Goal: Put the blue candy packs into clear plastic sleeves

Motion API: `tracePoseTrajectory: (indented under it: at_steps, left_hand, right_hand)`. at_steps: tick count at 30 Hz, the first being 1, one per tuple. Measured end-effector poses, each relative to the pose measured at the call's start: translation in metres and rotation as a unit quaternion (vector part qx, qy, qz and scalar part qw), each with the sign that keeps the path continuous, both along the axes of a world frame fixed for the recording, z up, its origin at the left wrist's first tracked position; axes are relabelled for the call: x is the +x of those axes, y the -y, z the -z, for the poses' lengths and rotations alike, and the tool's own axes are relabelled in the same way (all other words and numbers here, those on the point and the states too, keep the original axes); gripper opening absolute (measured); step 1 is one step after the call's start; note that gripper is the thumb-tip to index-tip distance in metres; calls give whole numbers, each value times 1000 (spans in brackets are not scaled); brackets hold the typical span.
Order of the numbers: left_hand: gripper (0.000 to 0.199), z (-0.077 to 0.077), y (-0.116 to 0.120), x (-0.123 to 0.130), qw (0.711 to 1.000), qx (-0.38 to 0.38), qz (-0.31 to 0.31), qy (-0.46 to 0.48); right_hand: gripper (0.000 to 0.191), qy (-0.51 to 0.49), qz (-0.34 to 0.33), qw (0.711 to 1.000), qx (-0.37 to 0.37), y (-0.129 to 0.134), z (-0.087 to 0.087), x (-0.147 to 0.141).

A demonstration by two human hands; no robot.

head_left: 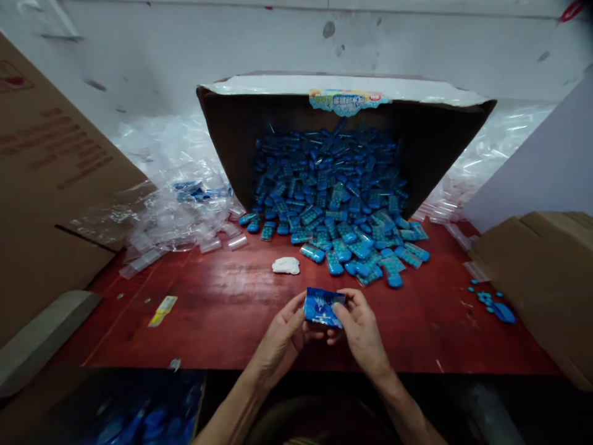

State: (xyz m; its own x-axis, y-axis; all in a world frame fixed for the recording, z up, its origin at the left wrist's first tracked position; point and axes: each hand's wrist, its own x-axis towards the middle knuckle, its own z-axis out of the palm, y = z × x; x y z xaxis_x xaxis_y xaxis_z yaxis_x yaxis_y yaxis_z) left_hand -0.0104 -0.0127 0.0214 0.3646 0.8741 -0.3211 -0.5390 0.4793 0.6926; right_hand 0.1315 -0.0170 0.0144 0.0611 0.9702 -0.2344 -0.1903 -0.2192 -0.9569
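Near the front of the red table (222, 334), both hands grip a small printed blue packet (322, 307). My left hand (287, 334) pinches its left edge with the thumb in front. On the other side my right hand (359, 327) holds the right end, its thumb pressed on the packet's face. The remaining fingers are partly hidden behind it. Just beyond lies a crumpled white wad (286, 266). Many small clear-and-blue containers with teal pellets (343, 250) spill toward my hands from a tipped cardboard box (463, 127).
Clear plastic sleeves (180, 213) heap on the left beside a large carton (55, 173). A yellow label (163, 311) lies at left. Loose teal pellets (485, 298) and a blue cap (503, 313) sit near the brown box (542, 278). Below the table edge are blue items (152, 420).
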Motion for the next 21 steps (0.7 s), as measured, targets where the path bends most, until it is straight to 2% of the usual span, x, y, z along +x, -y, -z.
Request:
tracePoseTrajectory:
  at_steps: [2, 7, 9, 11, 13, 14, 18, 21]
  left_hand:
    - [37, 4, 4, 5, 1000, 3, -25, -3]
    - [17, 16, 10, 22, 992, -40, -111, -35]
    - [17, 19, 8, 20, 990, -47, -129, -40]
    - [17, 19, 3, 13, 987, -44, -138, -65]
    - [19, 18, -6, 2, 986, -28, -116, -115]
    - [19, 16, -12, -3, 986, -15, -85, -146]
    - [22, 17, -35, -14, 967, 59, 64, -241]
    - [25, 26, -44, -11, 954, 113, 80, -267]
  right_hand:
    - [28, -7, 25, 1000, -5, 3, 6, -8]
    - [28, -34, 63, 997, -11, 12, 23, -32]
    - [27, -21, 44, 999, -13, 16, 28, -31]
    - [25, 27, -15, 999, -8, 17, 28, -21]
    - [25, 94, -71, 993, 14, 13, 25, -6]
    - [26, 129, -80, 988, 35, 10, 21, 2]
    - [41, 264, -70, 949, 157, -13, 12, 15]
    - [40, 340, -110, 909, 215, -27, 17, 6]
